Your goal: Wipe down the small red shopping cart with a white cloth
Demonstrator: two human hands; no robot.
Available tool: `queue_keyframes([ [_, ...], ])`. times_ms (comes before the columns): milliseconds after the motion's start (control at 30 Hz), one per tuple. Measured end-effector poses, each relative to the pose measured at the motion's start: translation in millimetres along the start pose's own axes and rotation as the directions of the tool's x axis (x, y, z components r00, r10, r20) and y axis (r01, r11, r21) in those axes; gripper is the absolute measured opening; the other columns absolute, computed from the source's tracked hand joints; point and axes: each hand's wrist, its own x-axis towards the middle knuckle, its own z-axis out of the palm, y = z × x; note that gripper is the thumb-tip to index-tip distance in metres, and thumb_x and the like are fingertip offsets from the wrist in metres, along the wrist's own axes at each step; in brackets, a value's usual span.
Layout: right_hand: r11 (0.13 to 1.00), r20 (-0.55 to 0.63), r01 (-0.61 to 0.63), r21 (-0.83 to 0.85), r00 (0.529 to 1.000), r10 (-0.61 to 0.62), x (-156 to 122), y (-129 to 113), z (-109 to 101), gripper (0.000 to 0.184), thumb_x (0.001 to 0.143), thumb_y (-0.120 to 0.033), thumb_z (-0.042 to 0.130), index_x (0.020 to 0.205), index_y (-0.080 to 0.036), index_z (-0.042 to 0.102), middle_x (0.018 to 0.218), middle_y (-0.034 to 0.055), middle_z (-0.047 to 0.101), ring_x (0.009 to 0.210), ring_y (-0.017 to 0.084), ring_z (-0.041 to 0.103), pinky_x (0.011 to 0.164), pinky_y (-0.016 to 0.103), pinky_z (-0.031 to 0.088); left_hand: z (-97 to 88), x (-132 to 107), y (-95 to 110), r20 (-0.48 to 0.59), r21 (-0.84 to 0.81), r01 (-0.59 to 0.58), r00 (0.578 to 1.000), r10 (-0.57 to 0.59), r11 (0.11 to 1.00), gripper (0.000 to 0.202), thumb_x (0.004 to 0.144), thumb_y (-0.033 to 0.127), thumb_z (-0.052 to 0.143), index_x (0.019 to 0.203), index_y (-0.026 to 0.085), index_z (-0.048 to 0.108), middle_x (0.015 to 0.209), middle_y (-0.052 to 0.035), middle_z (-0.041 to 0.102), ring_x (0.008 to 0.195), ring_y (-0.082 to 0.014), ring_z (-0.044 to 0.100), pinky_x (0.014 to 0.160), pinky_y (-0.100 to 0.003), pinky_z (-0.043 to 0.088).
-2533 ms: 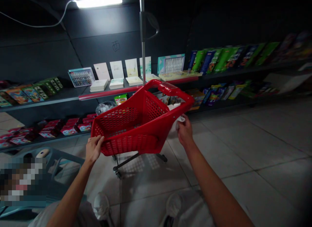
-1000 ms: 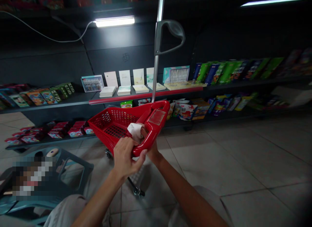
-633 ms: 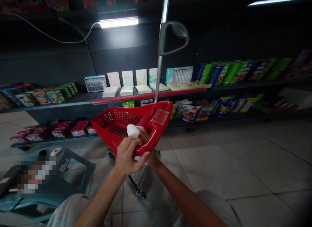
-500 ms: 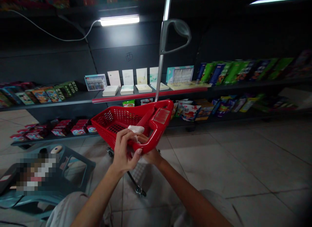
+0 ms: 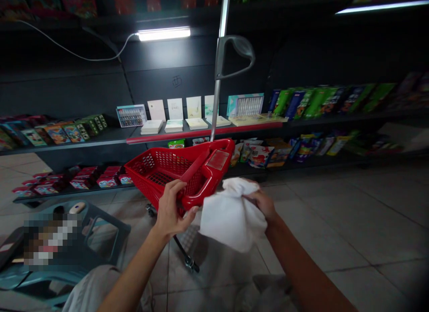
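The red-edged shelf [image 5: 201,132] carried white booklets in low stacks and upright cards [image 5: 174,109]. Left of it, a level shelf held bright boxes [image 5: 56,134], with red boxes [image 5: 90,178] on a shelf below. Right of it, green packets [image 5: 308,104] stood shelved. A teal plastic crate [image 5: 97,209] sat on the tiled floor [image 5: 335,222] below and left of it.

A crumpled white cloth [image 5: 233,216] hung from the right hand [image 5: 261,204], just beside the red plastic basket [image 5: 161,175] held by the left hand [image 5: 171,209].

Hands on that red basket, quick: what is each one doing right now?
Left hand: closed on the red shopping basket's handle.
Right hand: closed, holding a bunched white cloth.
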Motion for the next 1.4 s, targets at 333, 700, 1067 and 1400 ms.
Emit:
queue_keyframes([
  [333, 0.485, 0.555, 0.760, -0.433, 0.649, -0.520, -30.3, -66.6, 80.0, 0.040, 0.086, -0.020, 0.061, 0.125, -0.024, 0.066, 0.126, 0.0088, 0.069, 0.116, 0.027, 0.061, 0.112, 0.050, 0.040, 14.1, -18.9, -11.0, 0.014, -0.102, 0.055, 0.998, -0.054, 0.993, 0.095, 0.079, 0.051, 0.069, 0.160, 0.021, 0.028, 0.140, -0.0168, 0.061, 0.115, -0.0350, 0.069, 0.097, -0.049, 0.057],
  [700, 0.411, 0.460, 0.646, -0.643, 0.755, -0.467, 22.2, -39.2, 18.4, 0.029, 0.086, -0.013, 0.060, 0.113, -0.022, 0.066, 0.125, 0.0104, 0.069, 0.124, 0.028, 0.060, 0.108, 0.045, 0.047, 2.4, -0.7, 4.8, 0.055, -0.102, 0.004, 0.999, 0.001, 0.995, 0.038, 0.089, 0.032, 0.063, 0.125, 0.019, 0.063, 0.096, -0.0079, 0.072, 0.085, -0.0212, 0.066, 0.078, -0.036, 0.052],
  [1067, 0.468, 0.306, 0.471, -0.748, 0.870, -0.387, 89.5, -19.1, -0.5, 0.023, 0.085, -0.014, 0.054, 0.104, -0.019, 0.066, 0.110, 0.0127, 0.068, 0.102, 0.029, 0.064, 0.090, 0.039, 0.051, -13.3, 0.1, -4.5, -0.176, -0.155, 0.059, 0.981, -0.086, 0.986, 0.037, 0.098, 0.041, 0.050, 0.069, 0.020, 0.061, 0.062, -0.0018, 0.064, 0.056, -0.0145, 0.060, 0.059, -0.029, 0.046],
  [1400, 0.476, 0.276, 0.459, -0.750, 0.872, -0.405, 97.9, -5.0, -4.3, 0.035, 0.083, -0.012, 0.054, 0.114, -0.018, 0.070, 0.121, 0.0146, 0.068, 0.114, 0.031, 0.062, 0.100, 0.046, 0.050, -49.2, -10.7, -41.6, -0.096, -0.337, 0.253, 0.949, -0.301, 0.907, 0.033, 0.086, 0.040, 0.061, 0.060, 0.021, 0.058, 0.056, -0.0006, 0.059, 0.055, -0.0165, 0.057, 0.057, -0.032, 0.043],
])
